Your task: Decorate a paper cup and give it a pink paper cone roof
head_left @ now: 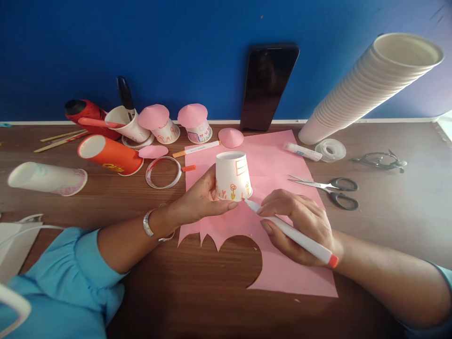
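Closest in, my blue sleeve [70, 278] fills the corner under my left wrist, with the bracelet [148, 223] just above it. My left hand [203, 197] is clamped on the paper cup [233, 176], thumb along the near rim and the other fingers wrapped behind. The cup is upside down, base up, over the pink sheet [282, 273], with little flowers and a window drawn on its wall.

My right hand [300, 226] is closed round the marker [293, 235], fingers together on the barrel. Its orange end points back over my wrist. Its tip touches the cup's lower edge, just off my left thumb.

Beyond my right knuckles lie the scissors [332, 188], blades a little apart. Further out from those fingers are a glue stick [302, 151], a tape roll [331, 149] and a long leaning stack of white cups [363, 84], nested one inside another.

Straight past the cup in my left fingers are a pink cone [230, 137] and a dark phone [266, 87] propped on the blue wall. Out beyond my left fingertips lie an orange pen [196, 149], a loose cap [189, 168] and a cut-off rim ring [163, 172]. Two upturned roofed cups [196, 122] stand there too, under pink paper tops. Beside them an upright cup [129, 123] holds a black pen [124, 94]. An orange cup [109, 154] lies on its side, white inside facing me. Further left a white cup [47, 178] lies on its side too.
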Motion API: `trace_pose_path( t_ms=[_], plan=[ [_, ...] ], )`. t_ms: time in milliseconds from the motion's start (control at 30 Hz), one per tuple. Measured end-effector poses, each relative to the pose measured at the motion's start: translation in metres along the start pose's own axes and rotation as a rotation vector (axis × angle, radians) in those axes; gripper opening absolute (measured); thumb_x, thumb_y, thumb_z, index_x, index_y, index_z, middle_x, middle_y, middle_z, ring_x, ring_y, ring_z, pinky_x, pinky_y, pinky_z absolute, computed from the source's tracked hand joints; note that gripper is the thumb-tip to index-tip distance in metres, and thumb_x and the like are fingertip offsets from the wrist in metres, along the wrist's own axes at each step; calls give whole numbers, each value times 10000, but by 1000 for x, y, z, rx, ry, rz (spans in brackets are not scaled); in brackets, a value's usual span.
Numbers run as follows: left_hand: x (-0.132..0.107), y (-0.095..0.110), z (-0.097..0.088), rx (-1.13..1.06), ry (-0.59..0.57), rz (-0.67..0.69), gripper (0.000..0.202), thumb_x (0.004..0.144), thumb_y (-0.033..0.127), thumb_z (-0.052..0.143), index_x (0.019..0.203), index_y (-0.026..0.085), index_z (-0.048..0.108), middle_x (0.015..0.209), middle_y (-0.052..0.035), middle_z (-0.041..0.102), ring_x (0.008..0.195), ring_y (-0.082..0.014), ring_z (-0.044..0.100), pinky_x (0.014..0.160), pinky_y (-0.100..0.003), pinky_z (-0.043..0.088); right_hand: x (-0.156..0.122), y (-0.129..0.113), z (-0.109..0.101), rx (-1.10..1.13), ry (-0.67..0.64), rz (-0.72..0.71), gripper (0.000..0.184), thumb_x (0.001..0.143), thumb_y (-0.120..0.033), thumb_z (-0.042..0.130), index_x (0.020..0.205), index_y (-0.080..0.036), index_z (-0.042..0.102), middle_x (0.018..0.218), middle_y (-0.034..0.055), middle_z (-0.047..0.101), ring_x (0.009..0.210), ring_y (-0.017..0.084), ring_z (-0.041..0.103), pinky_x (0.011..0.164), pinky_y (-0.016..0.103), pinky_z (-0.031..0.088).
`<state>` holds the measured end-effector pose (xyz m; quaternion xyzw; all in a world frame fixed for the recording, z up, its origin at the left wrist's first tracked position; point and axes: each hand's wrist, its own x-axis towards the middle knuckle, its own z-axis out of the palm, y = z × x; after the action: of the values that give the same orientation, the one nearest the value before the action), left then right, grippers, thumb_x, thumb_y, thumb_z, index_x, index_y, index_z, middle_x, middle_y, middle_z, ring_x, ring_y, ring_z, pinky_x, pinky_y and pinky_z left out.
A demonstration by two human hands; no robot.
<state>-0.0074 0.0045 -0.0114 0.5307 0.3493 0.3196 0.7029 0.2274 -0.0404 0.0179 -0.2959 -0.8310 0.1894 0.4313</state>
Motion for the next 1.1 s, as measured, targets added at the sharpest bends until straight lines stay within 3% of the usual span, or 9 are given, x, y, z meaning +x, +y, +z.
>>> trace_pose_path(
  t_ms=[200, 1100],
  plan=[
    [0, -1, 0, -39, -29, 10, 620, 766, 254, 869, 1292, 245, 541, 1261, -94, 671, 1174, -280, 659, 978, -438, 571, 1, -1, -1, -8, 11, 26, 150, 917, -96, 562, 1021, -204, 547, 772, 25, 671, 673, 162, 665, 576, 288, 541],
    [0, 2, 1, -65, -30, -20, 590, 779, 233, 863, 1268, 241, 532, 1186, -53, 650, 1095, -215, 653, 951, -381, 561, -1, 1, -1, -27, 15, 17, 123, 931, -108, 573, 1025, -187, 560, 796, 40, 678, 707, 168, 671, 600, 289, 549]
  ],
)
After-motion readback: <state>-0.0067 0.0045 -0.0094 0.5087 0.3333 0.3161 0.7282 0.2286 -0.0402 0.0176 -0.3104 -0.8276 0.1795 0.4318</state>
